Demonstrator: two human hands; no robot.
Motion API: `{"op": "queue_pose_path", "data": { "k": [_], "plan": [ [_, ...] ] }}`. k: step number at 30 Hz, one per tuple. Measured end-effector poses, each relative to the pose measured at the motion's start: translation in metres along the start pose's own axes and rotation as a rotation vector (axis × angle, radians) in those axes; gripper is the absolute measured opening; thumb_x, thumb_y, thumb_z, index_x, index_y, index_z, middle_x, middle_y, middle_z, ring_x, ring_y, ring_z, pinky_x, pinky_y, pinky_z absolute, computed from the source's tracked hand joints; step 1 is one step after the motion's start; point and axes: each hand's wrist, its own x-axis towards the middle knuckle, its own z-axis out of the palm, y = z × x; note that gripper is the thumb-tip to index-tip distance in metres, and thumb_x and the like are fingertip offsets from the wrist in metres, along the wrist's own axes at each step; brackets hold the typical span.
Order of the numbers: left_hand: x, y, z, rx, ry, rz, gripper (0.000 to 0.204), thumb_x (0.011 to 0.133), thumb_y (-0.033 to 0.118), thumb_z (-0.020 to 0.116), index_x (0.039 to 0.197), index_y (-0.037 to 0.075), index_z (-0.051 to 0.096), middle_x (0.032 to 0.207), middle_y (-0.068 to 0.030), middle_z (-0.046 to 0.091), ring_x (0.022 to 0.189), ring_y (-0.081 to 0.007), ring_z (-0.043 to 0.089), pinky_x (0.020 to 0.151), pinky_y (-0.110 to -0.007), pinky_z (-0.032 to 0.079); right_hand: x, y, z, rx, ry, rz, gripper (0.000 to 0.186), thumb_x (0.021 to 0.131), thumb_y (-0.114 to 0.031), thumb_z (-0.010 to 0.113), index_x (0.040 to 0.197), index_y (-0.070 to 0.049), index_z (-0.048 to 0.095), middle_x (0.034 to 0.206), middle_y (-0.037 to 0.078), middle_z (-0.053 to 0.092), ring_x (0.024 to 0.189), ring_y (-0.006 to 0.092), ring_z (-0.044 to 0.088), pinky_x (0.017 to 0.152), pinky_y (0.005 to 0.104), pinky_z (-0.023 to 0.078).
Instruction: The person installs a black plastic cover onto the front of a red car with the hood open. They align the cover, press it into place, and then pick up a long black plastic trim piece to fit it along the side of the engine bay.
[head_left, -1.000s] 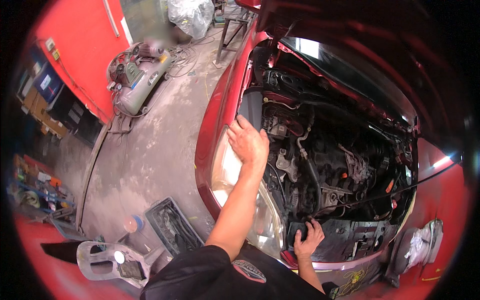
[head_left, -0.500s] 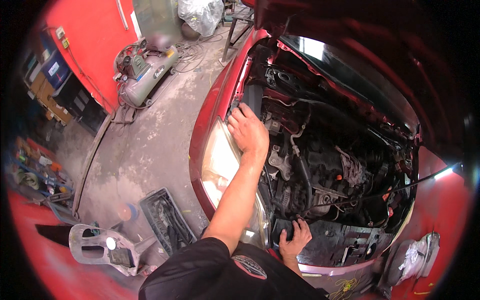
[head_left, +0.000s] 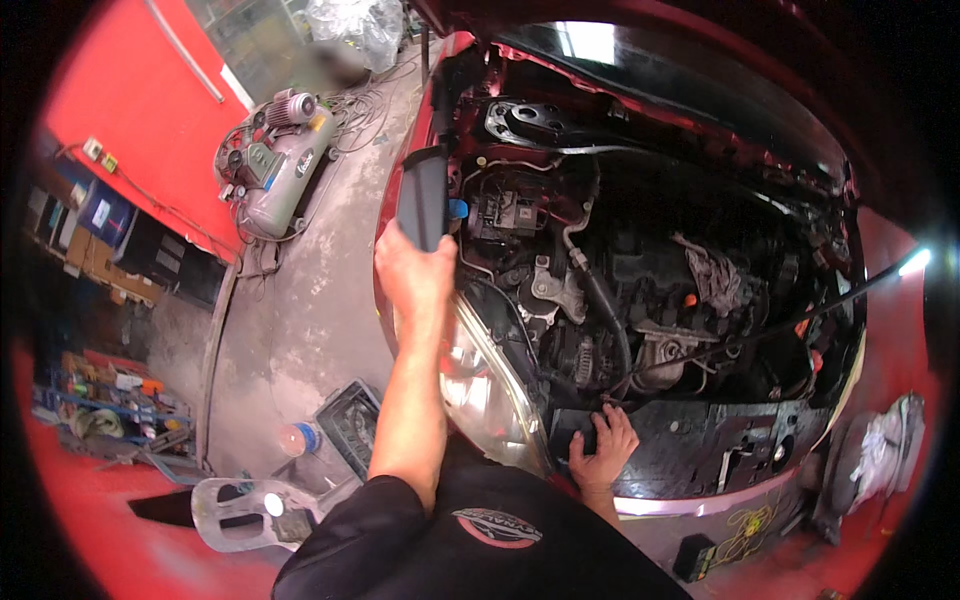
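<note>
My left hand (head_left: 415, 275) is closed around the lower end of a long black plastic trim piece (head_left: 426, 190). The piece stands over the left fender of a red car, above the headlight (head_left: 485, 385). A small blue cap (head_left: 458, 209) shows just right of it. With fingers spread, my right hand (head_left: 606, 450) lies on the black front panel (head_left: 665, 465) of the engine bay. Between and beyond the hands is the dark engine (head_left: 640, 270), with a crumpled rag (head_left: 712, 280) on top.
The raised hood (head_left: 780, 70) hangs over the far right. A thin black rod with a lit lamp (head_left: 912, 262) crosses the bay. On the floor at left stand an air compressor (head_left: 290, 175), a grey tray (head_left: 350, 425) and a grey plastic seat-like part (head_left: 225, 515).
My left hand has moved outward over the fender, and the black trim piece is now lifted in it, uncovering the blue cap. My right hand stays on the front panel. The view has shifted.
</note>
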Motion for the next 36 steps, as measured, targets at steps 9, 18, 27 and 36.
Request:
{"op": "queue_pose_path", "data": {
  "k": [9, 18, 27, 36],
  "plan": [
    [-0.009, -0.071, -0.03, -0.473, -0.211, -0.201, 0.066, 0.081, 0.018, 0.083, 0.133, -0.013, 0.056, 0.125, -0.025, 0.068, 0.114, -0.0285, 0.067, 0.101, -0.038, 0.052, 0.004, -0.007, -0.002, 0.014, 0.008, 0.015, 0.049, 0.075, -0.022, 0.073, 0.122, -0.011, 0.06, 0.138, 0.012, 0.061, 0.132, 0.037, 0.053, 0.106, 0.0526, 0.035],
    [-0.019, -0.081, -0.015, -0.587, -0.314, -0.263, 0.062, 0.084, 0.017, 0.083, 0.133, -0.012, 0.057, 0.117, -0.0195, 0.071, 0.106, -0.0219, 0.068, 0.094, -0.034, 0.054, 0.007, -0.014, -0.004, -0.029, -0.015, 0.024, 0.048, 0.075, -0.022, 0.071, 0.121, -0.011, 0.061, 0.137, 0.011, 0.06, 0.132, 0.0364, 0.052, 0.107, 0.0519, 0.034],
    [-0.029, -0.083, -0.019, -1.134, -0.737, -0.515, 0.053, 0.091, 0.012, 0.077, 0.134, -0.012, 0.055, 0.117, -0.016, 0.071, 0.102, -0.017, 0.069, 0.089, -0.029, 0.055, 0.004, -0.013, 0.0, -0.062, 0.0, 0.015, 0.046, 0.076, -0.023, 0.07, 0.119, -0.008, 0.062, 0.136, 0.013, 0.06, 0.13, 0.0387, 0.053, 0.108, 0.0518, 0.035],
    [-0.059, -0.078, -0.026, -1.239, -0.827, -0.475, 0.052, 0.09, 0.006, 0.077, 0.134, -0.012, 0.055, 0.122, -0.019, 0.069, 0.107, -0.0192, 0.068, 0.094, -0.032, 0.056, 0.003, -0.013, 0.001, -0.06, -0.007, 0.028, 0.045, 0.078, -0.024, 0.07, 0.119, -0.009, 0.062, 0.136, 0.012, 0.061, 0.132, 0.0371, 0.052, 0.109, 0.0507, 0.033]
  ]
}}
